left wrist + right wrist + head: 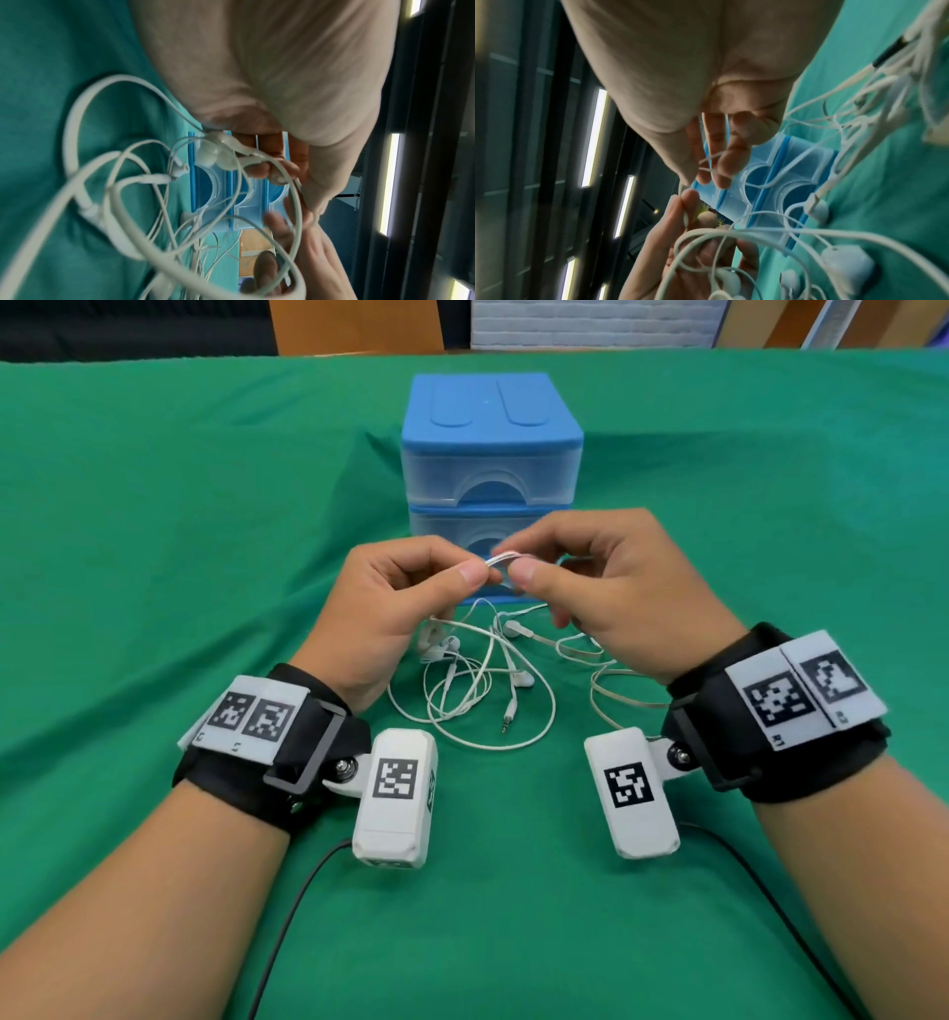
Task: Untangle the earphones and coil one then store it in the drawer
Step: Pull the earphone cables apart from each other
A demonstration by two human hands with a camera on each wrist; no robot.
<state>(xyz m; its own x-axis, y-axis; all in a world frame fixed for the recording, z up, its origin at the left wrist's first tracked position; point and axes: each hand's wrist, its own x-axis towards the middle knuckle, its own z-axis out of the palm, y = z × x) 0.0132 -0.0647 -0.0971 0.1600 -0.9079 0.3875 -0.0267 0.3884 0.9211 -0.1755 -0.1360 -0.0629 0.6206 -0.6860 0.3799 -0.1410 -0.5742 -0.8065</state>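
Both hands, left hand [395, 603] and right hand [611, 593], pinch a strand of the tangled white wired earphones [477, 680]. The blue translucent plastic drawer unit [490, 449] stands at 12 o'clock on the green-clothed tabletop [154, 531].

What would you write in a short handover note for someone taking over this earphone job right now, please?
Left hand: thumb and forefinger pinch a white cable strand, raised above the table.
Right hand: pinches the same strand beside the left.
Earphones: the rest hangs down from the hands into a tangled pile of loops, earbuds and a jack plug on the green cloth, in front of the blue drawer unit.
Done: untangling has only started; nothing is coiled.
Left: separate the sets, coil one, open a drawer (those in view are closed) and store it.
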